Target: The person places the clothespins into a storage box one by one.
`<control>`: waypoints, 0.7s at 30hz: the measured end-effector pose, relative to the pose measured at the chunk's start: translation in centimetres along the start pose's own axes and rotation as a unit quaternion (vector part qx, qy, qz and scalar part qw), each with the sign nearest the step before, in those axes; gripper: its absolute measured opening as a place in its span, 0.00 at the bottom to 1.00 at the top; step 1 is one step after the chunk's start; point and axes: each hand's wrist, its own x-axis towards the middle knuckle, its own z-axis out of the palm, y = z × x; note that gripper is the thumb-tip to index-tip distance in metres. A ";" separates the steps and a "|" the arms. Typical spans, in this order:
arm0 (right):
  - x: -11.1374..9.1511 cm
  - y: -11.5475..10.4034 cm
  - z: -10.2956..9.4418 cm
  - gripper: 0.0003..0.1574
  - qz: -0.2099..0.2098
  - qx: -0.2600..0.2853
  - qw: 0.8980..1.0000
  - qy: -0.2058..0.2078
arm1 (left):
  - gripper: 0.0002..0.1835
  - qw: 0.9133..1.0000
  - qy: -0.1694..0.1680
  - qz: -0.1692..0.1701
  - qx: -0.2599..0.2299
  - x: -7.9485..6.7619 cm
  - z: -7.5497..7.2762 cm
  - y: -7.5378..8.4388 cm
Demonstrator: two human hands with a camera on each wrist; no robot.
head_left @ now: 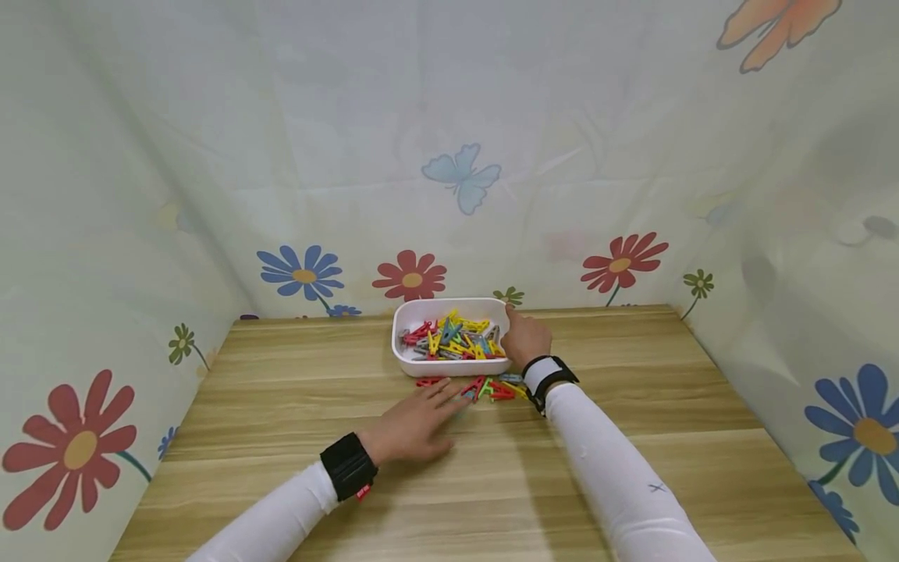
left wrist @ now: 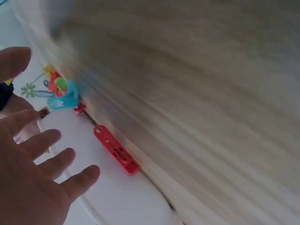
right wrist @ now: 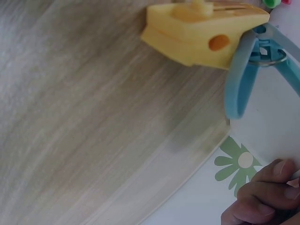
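Observation:
A white plastic bin [head_left: 449,368] stands at the back of the table, holding a heap of coloured clothespins [head_left: 452,337]. My right hand [head_left: 527,339] grips the bin's right end, its fingers curled against the wall in the right wrist view. Several loose clothespins [head_left: 485,388] lie along the bin's front. Just before them, my left hand [head_left: 414,425] is spread with straight fingers and holds nothing. Beside its fingers, the left wrist view shows a red clothespin [left wrist: 117,150] and a blue clothespin [left wrist: 65,99]. A yellow clothespin [right wrist: 201,37] appears large in the right wrist view.
The wood-grain table [head_left: 295,351] extends to both sides and in front of the bin. Behind it hangs a pale curtain [head_left: 351,156] printed with flowers and a butterfly, and similar cloth closes off the left and right sides.

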 end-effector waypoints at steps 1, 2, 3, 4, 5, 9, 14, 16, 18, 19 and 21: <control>0.0 0.0 0.0 0.43 0.000 0.001 1.000 -0.002 | 0.41 1.000 0.002 -0.009 -0.001 0.0 0.2 -0.3; 0.0 0.0 0.0 0.43 -0.001 0.002 1.000 -0.003 | 0.41 1.000 0.002 -0.019 -0.002 -0.1 0.4 -0.6; -0.1 0.0 -0.1 0.43 -0.001 0.003 1.000 -0.003 | 0.40 1.000 0.001 -0.028 -0.004 -0.1 0.5 -0.8; -0.1 0.0 -0.1 0.43 -0.001 0.004 1.000 -0.003 | 0.40 0.999 -0.003 -0.035 -0.005 -0.1 0.5 -0.9; -0.1 0.0 -0.1 0.43 -0.001 0.004 1.000 -0.004 | 0.39 0.999 -0.007 -0.042 -0.008 -0.1 0.5 -1.0; 0.0 -0.1 -0.2 0.43 -0.001 0.005 1.000 -0.001 | 0.37 0.999 -0.014 -0.051 0.002 -0.1 0.6 -1.2; -0.1 -0.1 -0.2 0.43 -0.002 0.000 1.000 -0.002 | 0.30 0.999 0.011 -0.042 0.015 -0.1 0.6 -1.4; 0.0 0.0 -0.1 0.43 -0.002 -0.004 1.000 -0.005 | 0.25 0.999 0.024 -0.038 0.015 -0.2 0.5 -1.4; 0.0 0.0 -0.1 0.43 -0.003 -0.006 1.000 -0.005 | 0.20 0.999 0.031 -0.037 0.015 -0.2 0.4 -1.4; 0.0 0.0 0.0 0.43 -0.002 -0.005 1.000 -0.005 | 0.18 0.999 0.033 -0.037 0.017 -0.3 0.3 -1.4; 0.1 0.1 0.1 0.43 -0.002 -0.004 1.000 -0.003 | 0.14 0.999 0.031 -0.038 0.020 -0.4 0.2 -1.3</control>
